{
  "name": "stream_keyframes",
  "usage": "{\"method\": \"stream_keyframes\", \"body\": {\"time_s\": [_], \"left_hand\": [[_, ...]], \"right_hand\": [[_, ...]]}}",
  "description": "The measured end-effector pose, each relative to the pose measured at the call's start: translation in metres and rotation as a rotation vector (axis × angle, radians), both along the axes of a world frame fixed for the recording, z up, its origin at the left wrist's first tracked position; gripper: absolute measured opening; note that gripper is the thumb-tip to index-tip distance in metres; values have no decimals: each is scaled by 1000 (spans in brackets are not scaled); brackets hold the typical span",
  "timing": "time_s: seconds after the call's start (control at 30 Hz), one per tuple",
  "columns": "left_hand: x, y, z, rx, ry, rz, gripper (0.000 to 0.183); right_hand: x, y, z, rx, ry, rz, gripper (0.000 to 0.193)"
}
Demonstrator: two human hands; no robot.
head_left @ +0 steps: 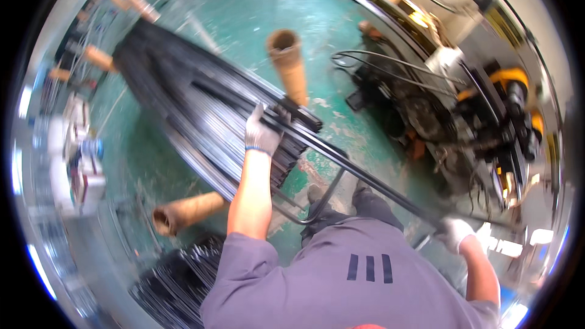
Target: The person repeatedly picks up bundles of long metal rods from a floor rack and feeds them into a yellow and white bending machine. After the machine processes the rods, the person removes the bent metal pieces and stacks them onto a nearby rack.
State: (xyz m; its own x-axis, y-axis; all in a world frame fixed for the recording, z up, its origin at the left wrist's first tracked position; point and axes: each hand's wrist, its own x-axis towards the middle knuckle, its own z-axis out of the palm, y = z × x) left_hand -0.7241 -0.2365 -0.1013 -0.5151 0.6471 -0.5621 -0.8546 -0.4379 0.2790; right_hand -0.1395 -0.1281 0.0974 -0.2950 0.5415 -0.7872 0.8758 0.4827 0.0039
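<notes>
Long, thin dark bars run slantwise in front of my body. My left hand, in a whitish knit glove, is closed around them near the edge of a large stack. Farther right, my right hand, also gloved, is closed around their near end; motion blurs it. The stack of long black strips stretches away to the upper left, with its near ends beside my left hand. A bent dark tube curves below the bars, close to my legs. Whether it joins them I cannot tell.
A cardboard tube stands past the stack; another cardboard tube sticks out on its near side. Black wrapped strips lie at lower left. Machinery with a cable loop and yellow-black parts fills the right side. The floor is green and worn.
</notes>
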Motion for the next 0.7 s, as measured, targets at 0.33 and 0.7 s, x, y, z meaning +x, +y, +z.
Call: {"method": "stream_keyframes", "body": {"time_s": [0.33, 0.7], "left_hand": [[148, 105, 84, 22, 113, -216, 14], [228, 199, 202, 421, 278, -202, 23]], "right_hand": [[244, 40, -133, 852, 210, -182, 13], [444, 153, -203, 1088, 249, -2036, 42]]}}
